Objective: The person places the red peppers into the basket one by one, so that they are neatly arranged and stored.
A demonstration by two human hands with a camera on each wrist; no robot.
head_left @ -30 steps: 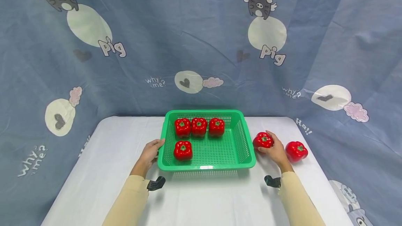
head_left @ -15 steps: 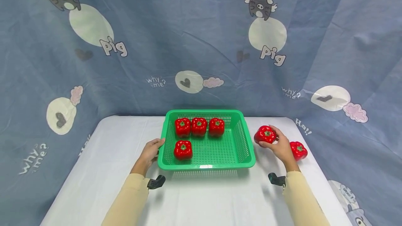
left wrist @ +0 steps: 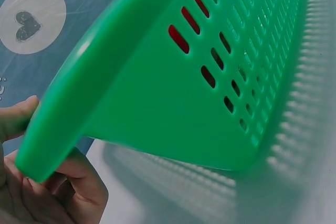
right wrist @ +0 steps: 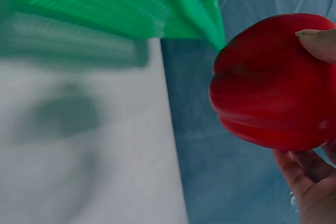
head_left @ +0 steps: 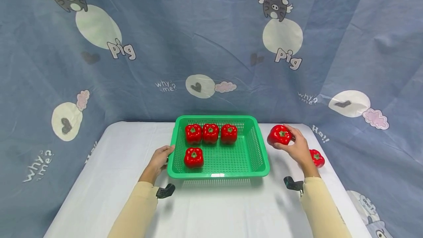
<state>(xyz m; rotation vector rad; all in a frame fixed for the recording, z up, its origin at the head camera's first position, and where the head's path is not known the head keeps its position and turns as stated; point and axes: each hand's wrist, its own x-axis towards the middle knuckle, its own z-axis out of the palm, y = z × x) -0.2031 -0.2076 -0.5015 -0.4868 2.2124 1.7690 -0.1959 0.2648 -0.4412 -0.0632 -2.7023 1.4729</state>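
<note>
A red bell pepper (head_left: 277, 137) with a green stem is in my right hand (head_left: 298, 150), raised above the table to the right of the basket. In the right wrist view, my thumb lies on one side of the pepper (right wrist: 268, 87) and my fingers on the other. At the left end of the green plastic basket (head_left: 218, 175), my left hand (head_left: 158, 161) grips the rim, thumb above and fingers curled beneath, as the left wrist view shows. Inside the basket, three peppers stand along the back, with one pepper (head_left: 194, 158) at front left.
Another red bell pepper (head_left: 317, 158) lies near the right edge of the white table (head_left: 211, 208), partly hidden by my right forearm. A blue printed curtain (head_left: 211, 47) hangs right behind the table.
My right hand has lifted the bell pepper off the table, moving up and slightly away. My left hand stays on the basket rim, and the basket stands where it was.
</note>
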